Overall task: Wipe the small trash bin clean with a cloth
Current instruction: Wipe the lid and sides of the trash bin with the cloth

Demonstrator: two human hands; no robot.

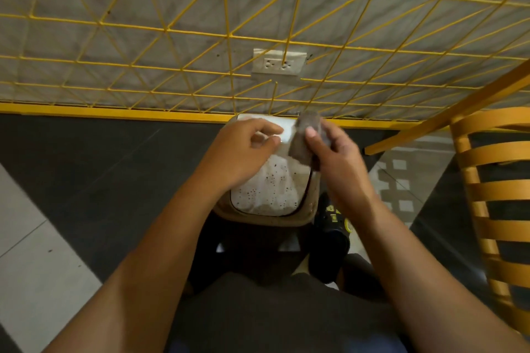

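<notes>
A small trash bin (262, 216) with a brown rim and a white swing lid stands on the floor against the wall, straight below me. The lid (269, 189) is speckled with dark spots. My left hand (246, 149) rests on the lid's far half, fingers curled on its edge. My right hand (335, 157) holds a dark grey-brown cloth (304, 140) over the bin's right side. The cloth hangs down from my thumb and touches the lid. The bin's body is hidden under the lid and my arms.
A yellow wire grid (229, 37) covers the grey wall, with a white power outlet (278, 64) behind it. A yellow slatted wooden chair (493, 198) stands at the right. My dark shoe (329, 241) is beside the bin. The floor has dark and light tiles.
</notes>
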